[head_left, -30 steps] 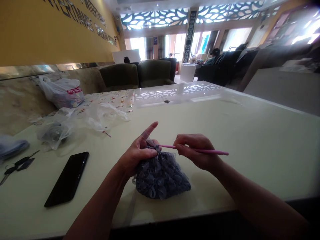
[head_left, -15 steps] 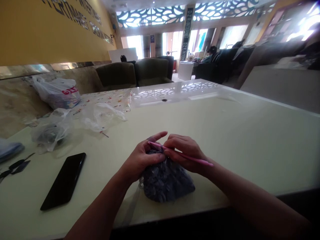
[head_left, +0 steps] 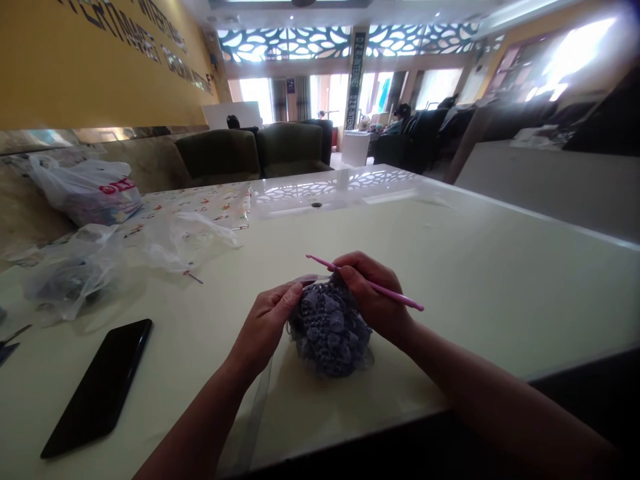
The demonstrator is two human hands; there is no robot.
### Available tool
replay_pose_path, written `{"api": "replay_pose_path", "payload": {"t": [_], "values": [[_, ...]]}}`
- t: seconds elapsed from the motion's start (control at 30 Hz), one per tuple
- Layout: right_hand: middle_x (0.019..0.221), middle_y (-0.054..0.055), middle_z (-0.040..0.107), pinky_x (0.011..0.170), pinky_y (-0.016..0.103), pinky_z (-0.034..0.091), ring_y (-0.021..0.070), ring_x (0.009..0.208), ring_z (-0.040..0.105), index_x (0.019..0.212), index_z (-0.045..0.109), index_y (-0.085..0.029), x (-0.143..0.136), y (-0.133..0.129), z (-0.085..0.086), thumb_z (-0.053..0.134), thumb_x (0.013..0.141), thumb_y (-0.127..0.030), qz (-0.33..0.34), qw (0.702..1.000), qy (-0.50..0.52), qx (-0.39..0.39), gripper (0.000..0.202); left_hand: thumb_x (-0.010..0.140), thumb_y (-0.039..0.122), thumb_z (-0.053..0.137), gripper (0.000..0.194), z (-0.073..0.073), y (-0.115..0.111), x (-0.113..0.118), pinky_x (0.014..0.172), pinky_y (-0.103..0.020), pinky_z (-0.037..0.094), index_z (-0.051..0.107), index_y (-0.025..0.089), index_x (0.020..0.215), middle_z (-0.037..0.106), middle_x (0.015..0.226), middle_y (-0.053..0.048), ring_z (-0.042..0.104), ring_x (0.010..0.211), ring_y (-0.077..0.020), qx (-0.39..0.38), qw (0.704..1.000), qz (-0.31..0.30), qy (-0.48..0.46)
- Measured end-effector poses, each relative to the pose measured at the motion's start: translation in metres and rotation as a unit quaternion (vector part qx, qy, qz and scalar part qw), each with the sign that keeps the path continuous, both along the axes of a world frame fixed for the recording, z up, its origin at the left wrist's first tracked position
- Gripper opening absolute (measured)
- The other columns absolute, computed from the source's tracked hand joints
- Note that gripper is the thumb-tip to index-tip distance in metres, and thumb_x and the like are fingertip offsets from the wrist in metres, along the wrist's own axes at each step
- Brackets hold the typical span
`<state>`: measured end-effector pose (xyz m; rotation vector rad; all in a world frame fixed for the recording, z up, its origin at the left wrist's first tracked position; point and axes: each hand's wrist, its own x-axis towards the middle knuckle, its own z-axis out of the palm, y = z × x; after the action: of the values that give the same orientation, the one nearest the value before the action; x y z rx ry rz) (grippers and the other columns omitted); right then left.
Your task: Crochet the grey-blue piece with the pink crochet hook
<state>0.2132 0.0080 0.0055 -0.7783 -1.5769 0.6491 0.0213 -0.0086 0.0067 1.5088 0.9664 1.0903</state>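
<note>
A rounded piece of grey-blue crochet work [head_left: 330,330] hangs between both hands over the near part of the table. My left hand [head_left: 273,313] pinches its upper left edge between thumb and fingers. My right hand [head_left: 375,290] is closed round a pink crochet hook [head_left: 393,294] and touches the work's top right edge. The hook's tip points up and left, above the work. A thin grey ribbon of yarn [head_left: 257,413] runs down from the left side of the work to the table's front edge.
A black phone [head_left: 100,387] lies at the left. Beyond it are clear plastic bags [head_left: 75,273], a small red-and-dark item [head_left: 193,277] and a white carrier bag [head_left: 87,190] on a patterned cloth [head_left: 210,200]. Armchairs [head_left: 290,148] and a person [head_left: 403,120] are farther back.
The crochet work has turned, showing its ridged rows. The hook has shifted, its tip now free of my left fingers. My left index finger has folded down, and the view has swung slightly right.
</note>
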Motion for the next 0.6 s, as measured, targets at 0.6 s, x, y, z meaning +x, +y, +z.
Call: {"api": "replay_pose_path", "payload": {"t": [0.6], "values": [[0.072, -0.003, 0.062, 0.057, 0.018, 0.042, 0.0077, 0.064, 0.054, 0.086, 0.067, -0.018, -0.009, -0.009, -0.006, 0.054, 0.092, -0.024, 0.042, 0.998, -0.035, -0.009, 0.015, 0.088, 0.062, 0.059, 0.057, -0.009, 0.007, 0.004, 0.107, -0.043, 0.041, 0.066, 0.022, 0.128, 0.077, 0.100, -0.007, 0.065, 0.115, -0.0243, -0.086, 0.968, 0.182, -0.152]]}}
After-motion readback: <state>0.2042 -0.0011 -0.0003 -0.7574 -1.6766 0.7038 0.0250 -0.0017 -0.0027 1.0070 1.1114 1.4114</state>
